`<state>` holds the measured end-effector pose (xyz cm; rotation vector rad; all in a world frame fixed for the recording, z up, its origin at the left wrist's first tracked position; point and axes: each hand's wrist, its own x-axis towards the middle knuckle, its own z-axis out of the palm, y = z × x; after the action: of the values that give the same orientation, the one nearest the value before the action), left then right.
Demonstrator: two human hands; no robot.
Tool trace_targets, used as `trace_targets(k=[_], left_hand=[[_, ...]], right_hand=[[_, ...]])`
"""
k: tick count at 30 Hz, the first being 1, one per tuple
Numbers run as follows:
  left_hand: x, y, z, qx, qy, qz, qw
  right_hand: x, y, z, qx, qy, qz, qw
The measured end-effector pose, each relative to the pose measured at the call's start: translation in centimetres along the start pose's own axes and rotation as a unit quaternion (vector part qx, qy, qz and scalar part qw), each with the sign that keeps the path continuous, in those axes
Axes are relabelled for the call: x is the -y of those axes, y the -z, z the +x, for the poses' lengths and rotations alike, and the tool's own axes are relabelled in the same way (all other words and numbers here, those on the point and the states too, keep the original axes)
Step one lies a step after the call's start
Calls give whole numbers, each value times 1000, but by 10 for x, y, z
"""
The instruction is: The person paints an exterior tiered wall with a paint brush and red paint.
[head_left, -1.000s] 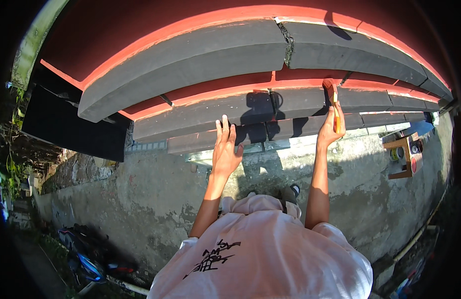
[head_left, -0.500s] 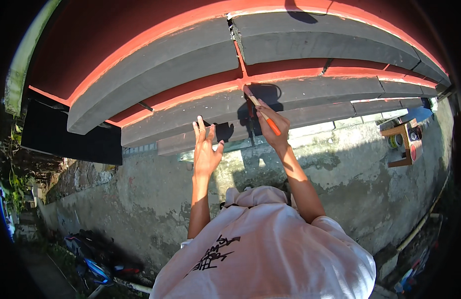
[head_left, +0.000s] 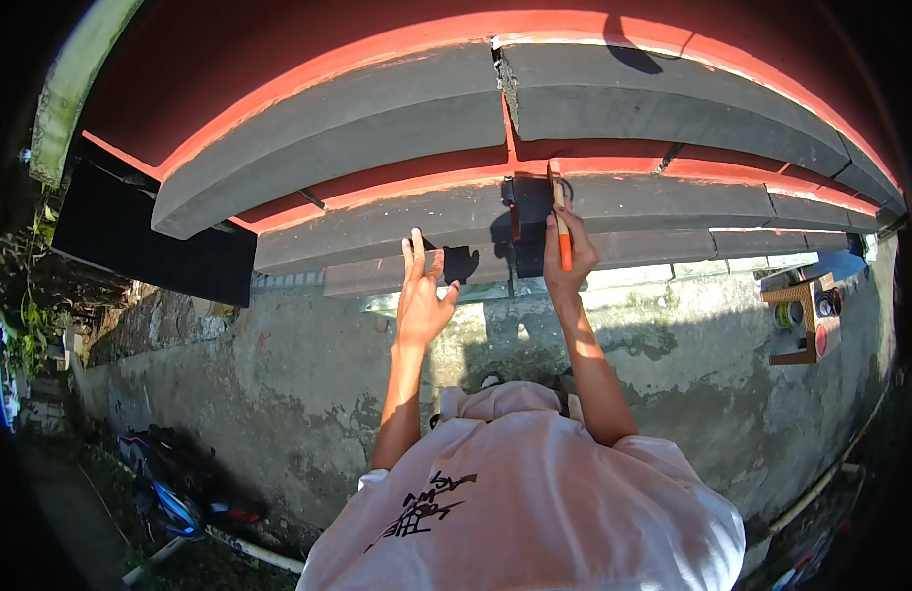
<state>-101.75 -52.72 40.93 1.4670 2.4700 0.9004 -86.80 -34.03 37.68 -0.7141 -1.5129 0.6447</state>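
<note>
In the head view my right hand (head_left: pixel 570 246) grips a paintbrush (head_left: pixel 564 241) with an orange and pale wooden handle. Its head reaches the red-painted band (head_left: pixel 638 165) between two dark grey curved ledges, just right of a vertical red seam (head_left: pixel 510 133). My left hand (head_left: pixel 426 286) is open, fingers extended at the front edge of the lower grey ledge (head_left: pixel 328 238); whether they touch it I cannot tell. A shadow falls on the ledge between my hands. A cracked joint with rough edges divides the upper grey ledge (head_left: pixel 653 98).
At the right stands a small brown table (head_left: pixel 789 357) holding cans. A black panel (head_left: pixel 151 236) and plants (head_left: pixel 28 340) are at the left. Below is weathered concrete floor (head_left: pixel 279 394); a motorbike (head_left: pixel 170 492) stands at the lower left, near pale pipes (head_left: pixel 259 559).
My right hand and brush swept left to the vertical seam, then moved slightly right of it, the brush turning more upright. My left hand stays near the ledge edge. The view shifted slightly.
</note>
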Motion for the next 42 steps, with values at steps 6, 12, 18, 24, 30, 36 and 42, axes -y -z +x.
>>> trace_targets(k=[6,12,18,24,30,36,42], left_hand=[[5,1,-1,8,-15,6,1000],[20,2,-3,12,-51,19,998],[23,7,-3,17,-58,-2,998],[25,9,-5,10,-75,-65,995],[37,8,-4,-7,-97,-86,992],[37,7,-2,7,-108,-53,993],[41,2,-2,1,-114,-59,992]], right_hand=[[20,-19,-11,87,31,77,993],[-27,52,39,-36,-19,30,999],[-18,33,19,-141,4,-20,990],[24,-37,-24,34,-19,-2,999],[58,-32,-29,70,-36,30,996],[48,-33,-29,22,-21,41,999],[59,-42,-24,-12,-71,59,996]])
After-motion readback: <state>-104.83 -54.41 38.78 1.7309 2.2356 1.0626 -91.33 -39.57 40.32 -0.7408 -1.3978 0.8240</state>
